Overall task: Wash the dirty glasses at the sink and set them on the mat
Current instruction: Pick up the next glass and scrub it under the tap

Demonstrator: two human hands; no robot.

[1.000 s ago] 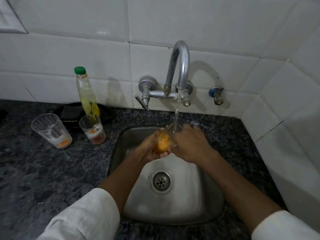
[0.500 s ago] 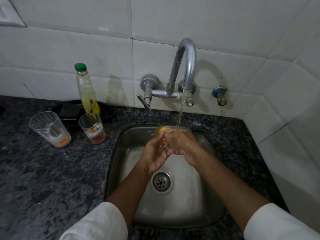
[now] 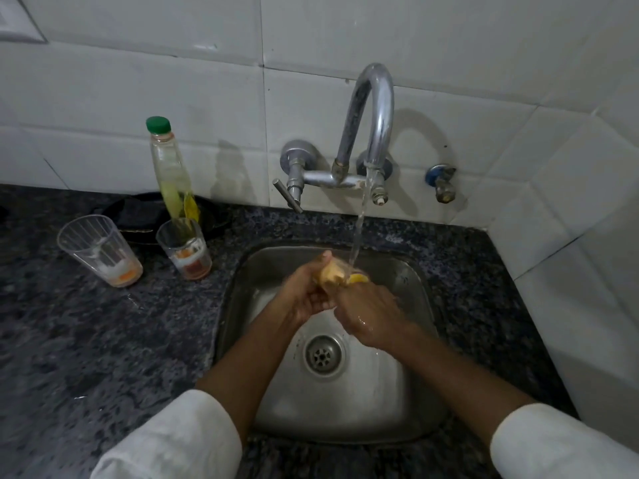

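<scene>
White sleeves (image 3: 173,440) pushed up, forearms bare and wet.

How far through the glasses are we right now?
Nothing shows as finished: no washed glass is in view, and I cannot make out the mat. In hand: the left hand and right hand hold one glass under the running tap over the sink. Left: the taller dirty glass and the shorter dirty glass stand on the counter, residue in both.
</scene>
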